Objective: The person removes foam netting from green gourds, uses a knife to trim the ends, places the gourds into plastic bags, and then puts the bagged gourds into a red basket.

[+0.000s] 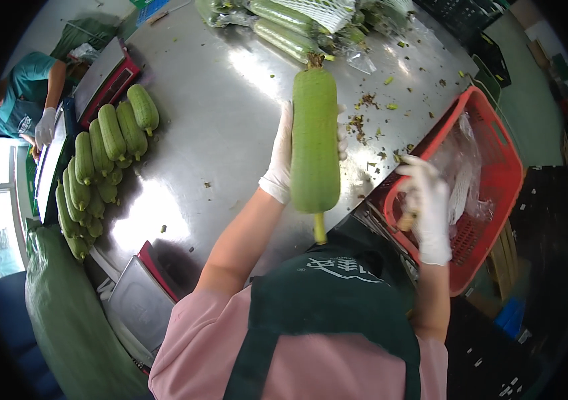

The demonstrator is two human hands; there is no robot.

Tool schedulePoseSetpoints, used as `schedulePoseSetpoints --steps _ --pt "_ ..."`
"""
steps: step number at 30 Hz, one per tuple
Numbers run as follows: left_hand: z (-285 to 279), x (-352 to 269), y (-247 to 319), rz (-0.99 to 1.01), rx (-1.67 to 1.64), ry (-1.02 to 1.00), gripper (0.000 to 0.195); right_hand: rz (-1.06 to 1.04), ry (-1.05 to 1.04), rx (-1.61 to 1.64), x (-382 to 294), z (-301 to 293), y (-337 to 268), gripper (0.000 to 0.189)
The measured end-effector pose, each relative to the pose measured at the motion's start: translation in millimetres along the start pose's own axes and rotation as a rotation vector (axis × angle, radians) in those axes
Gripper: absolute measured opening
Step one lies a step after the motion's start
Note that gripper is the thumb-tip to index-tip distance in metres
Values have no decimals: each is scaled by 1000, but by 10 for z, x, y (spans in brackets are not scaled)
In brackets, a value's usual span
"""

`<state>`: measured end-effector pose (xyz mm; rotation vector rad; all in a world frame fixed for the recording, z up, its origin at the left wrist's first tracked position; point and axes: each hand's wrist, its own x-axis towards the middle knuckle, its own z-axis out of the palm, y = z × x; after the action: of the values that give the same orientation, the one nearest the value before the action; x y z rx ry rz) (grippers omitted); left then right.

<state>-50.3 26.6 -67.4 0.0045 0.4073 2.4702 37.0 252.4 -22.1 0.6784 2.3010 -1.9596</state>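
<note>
My left hand (282, 150), in a white glove, holds a large green luffa gourd (315, 145) upright over the steel table; its fingers wrap behind to the right side. The gourd's brown, withered end points away from me and its pale stem points at my apron. My right hand (426, 210), gloved too and blurred, is at the near rim of a red plastic crate (511, 172). Its fingers are curled around a small tan thing (407, 221), too blurred to name. Clear plastic film and white foam netting (460, 192) lie inside the crate.
Many luffa gourds (111, 132) are piled at the table's left, near a red scale (109, 82). Wrapped gourds (284, 37) lie at the far edge. Dark scraps (359, 127) litter the steel table (204, 100). A co-worker's gloved hand (45, 128) is at far left.
</note>
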Motion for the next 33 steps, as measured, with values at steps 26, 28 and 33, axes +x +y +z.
schedulePoseSetpoints --steps 26,28,33 --pt "381 -322 -68 205 502 115 82 10 -438 303 -240 615 94 67" --pt "388 -325 -66 193 497 122 82 -10 -443 311 -231 614 142 67" --pt "405 -347 -74 189 507 143 81 31 -442 296 -243 607 153 69"
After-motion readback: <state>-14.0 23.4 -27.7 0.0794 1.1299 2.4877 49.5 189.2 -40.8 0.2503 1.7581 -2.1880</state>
